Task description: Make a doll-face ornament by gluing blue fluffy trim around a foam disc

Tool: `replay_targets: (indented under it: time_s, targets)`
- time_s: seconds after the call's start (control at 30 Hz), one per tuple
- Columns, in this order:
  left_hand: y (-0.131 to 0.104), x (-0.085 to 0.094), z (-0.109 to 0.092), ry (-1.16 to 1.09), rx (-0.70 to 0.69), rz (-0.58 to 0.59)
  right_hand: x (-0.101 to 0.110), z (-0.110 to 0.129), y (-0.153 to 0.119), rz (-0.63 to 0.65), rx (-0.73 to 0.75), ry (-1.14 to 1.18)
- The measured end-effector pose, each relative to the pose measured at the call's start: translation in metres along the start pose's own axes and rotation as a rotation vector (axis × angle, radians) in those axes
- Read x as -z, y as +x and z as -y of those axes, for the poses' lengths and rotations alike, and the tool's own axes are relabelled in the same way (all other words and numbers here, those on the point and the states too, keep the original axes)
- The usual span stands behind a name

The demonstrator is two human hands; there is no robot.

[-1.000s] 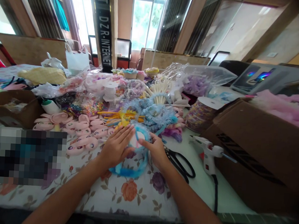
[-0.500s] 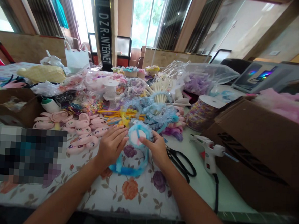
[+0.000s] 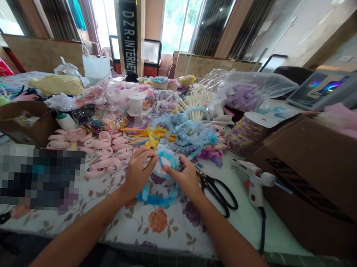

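Backlight from rear windows [image 3: 182,23], panes overexposed (foliage washed out). Foreground dimmer, shadows soft. Rainbow glare on plastic storage bin [image 3: 320,89]. Fine detail soft; wide-angle stretch toward edges; right corners dark; pixelated block at left.

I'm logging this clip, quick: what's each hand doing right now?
Left hand: fingertips closed at the blue ring, exact grip unclear.
Right hand: holding the blue ring, thumb across its front.

Both bare forearms reach forward from below. The left hand [image 3: 140,168] and the right hand [image 3: 185,173] face each other, fingers bent.
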State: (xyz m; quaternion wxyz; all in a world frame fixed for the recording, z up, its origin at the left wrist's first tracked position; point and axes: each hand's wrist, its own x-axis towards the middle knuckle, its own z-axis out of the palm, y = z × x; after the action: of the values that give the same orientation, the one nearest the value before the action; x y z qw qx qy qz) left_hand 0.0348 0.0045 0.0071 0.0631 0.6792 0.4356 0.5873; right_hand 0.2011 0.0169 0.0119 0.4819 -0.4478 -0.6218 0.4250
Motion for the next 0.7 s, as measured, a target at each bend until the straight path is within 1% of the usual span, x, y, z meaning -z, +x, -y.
replay_targets:
  time_s: [0.1,0.2,0.3,0.37,0.4,0.47,0.5,0.57,0.63,0.7]
  targets:
    - [0.0,0.0,-0.002,0.0,0.044,0.017,0.0,0.002,0.0,0.005,0.012,0.002]
    - [0.0,0.002,-0.001,0.007,0.137,0.005,0.001,0.0,0.0,0.008,-0.016,0.019]
    - [0.001,0.007,0.005,-0.021,0.259,-0.095,0.003,-0.004,0.001,0.001,-0.076,0.061]
    - [0.003,0.013,0.011,-0.033,0.294,-0.166,0.003,-0.007,0.002,0.012,-0.127,0.148]
    - [0.004,0.017,0.014,-0.02,0.29,-0.192,0.003,-0.007,0.003,0.023,-0.158,0.216]
    - [0.006,0.022,0.019,0.062,0.215,-0.198,0.003,-0.008,0.004,0.044,-0.234,0.373]
    - [0.006,0.023,0.02,0.124,0.14,-0.183,0.003,-0.008,0.004,0.049,-0.274,0.448]
    - [0.007,0.024,0.02,0.253,-0.057,-0.129,0.003,-0.009,0.005,0.048,-0.34,0.552]
    - [0.007,0.022,0.018,0.328,-0.262,-0.045,0.004,-0.01,0.007,0.04,-0.37,0.594]
    - [0.006,0.02,0.014,0.339,-0.429,0.092,0.005,-0.011,0.007,0.057,-0.367,0.593]
